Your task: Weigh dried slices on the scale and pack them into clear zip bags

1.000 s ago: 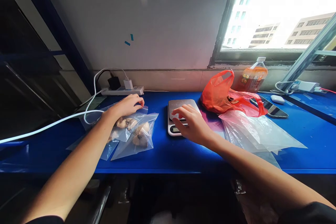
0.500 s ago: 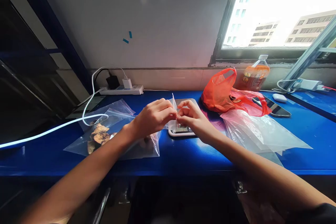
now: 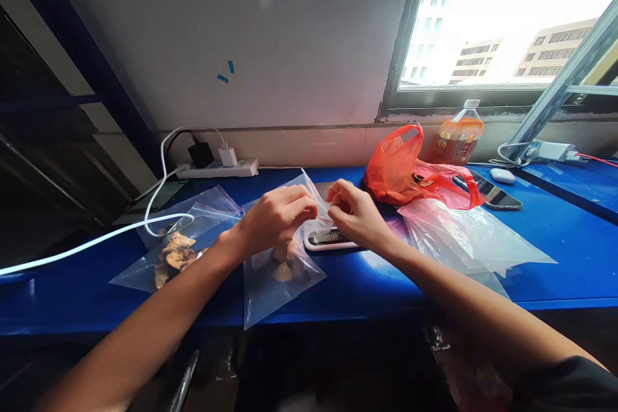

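Note:
My left hand (image 3: 282,211) is closed in a pinch on the upper edge of a clear zip-lock bag (image 3: 294,293). Pale tan pieces lie in the lower part of this bag, which slants toward the table's front edge. My right hand (image 3: 356,211) pinches the other end of the same bag's mouth, near its red zip line. Behind and partly under my hands is a white digital scale (image 3: 316,244) with a small display; its reading is too small to tell. Left of the held bag, another zip-lock bag (image 3: 140,271) with brown dried slices (image 3: 176,252) lies flat, partly behind my left forearm.
A red plastic bag (image 3: 393,174) stands at the right, with flat clear bags (image 3: 473,238) in front. Beyond are an orange drink bottle (image 3: 461,138), a phone (image 3: 497,194) and a white rounded case (image 3: 503,175). A power strip (image 3: 217,169) and white cable (image 3: 96,239) occupy the left.
The view has shifted slightly. The held bag's mouth has spread out between my hands, which are further apart, and its body now shows below my left hand.

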`<state>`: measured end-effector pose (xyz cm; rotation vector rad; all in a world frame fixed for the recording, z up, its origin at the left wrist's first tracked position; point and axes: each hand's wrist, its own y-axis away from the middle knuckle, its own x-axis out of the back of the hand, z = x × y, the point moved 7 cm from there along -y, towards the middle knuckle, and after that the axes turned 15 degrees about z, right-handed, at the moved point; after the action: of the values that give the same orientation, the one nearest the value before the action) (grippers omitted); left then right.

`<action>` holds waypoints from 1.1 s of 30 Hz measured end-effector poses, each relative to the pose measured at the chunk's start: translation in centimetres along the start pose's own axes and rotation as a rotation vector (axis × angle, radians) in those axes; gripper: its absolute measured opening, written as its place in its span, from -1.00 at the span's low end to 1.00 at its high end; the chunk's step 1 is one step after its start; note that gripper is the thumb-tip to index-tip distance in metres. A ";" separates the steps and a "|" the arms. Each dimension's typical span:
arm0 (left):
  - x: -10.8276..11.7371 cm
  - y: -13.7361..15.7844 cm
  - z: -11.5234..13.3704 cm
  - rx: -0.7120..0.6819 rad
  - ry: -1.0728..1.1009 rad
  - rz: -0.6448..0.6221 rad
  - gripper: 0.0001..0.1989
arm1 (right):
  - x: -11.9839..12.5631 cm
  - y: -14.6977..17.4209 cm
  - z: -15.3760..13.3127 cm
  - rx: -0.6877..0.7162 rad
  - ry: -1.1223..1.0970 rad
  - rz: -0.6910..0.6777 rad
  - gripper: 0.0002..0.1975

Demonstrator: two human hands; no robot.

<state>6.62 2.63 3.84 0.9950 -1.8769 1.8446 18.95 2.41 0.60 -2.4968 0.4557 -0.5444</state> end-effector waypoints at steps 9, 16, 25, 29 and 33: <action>-0.1 0.3 -0.9 0.080 -0.056 -0.056 -0.87 | -1.3 1.6 -1.7 0.282 0.201 -0.082 -0.84; 0.3 0.7 -1.8 0.100 -0.115 -0.205 -0.87 | -1.7 2.0 -2.1 0.321 0.174 -0.114 -0.84; 2.3 2.3 -7.3 0.244 -0.245 -0.221 -0.88 | -1.2 1.7 -2.9 0.316 0.091 -0.106 -0.82; 4.4 1.8 -7.7 0.413 -0.071 -0.073 -0.83 | 0.0 0.8 -2.6 0.152 -0.065 -0.015 -0.80; 7.5 0.6 -8.3 0.612 0.151 0.299 -0.81 | 1.5 -0.3 -1.7 -0.066 -0.248 0.038 -0.49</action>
<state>-1.01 8.78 9.33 0.7295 -1.4543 2.6808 19.53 1.34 2.49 -2.5687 0.4283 -0.2034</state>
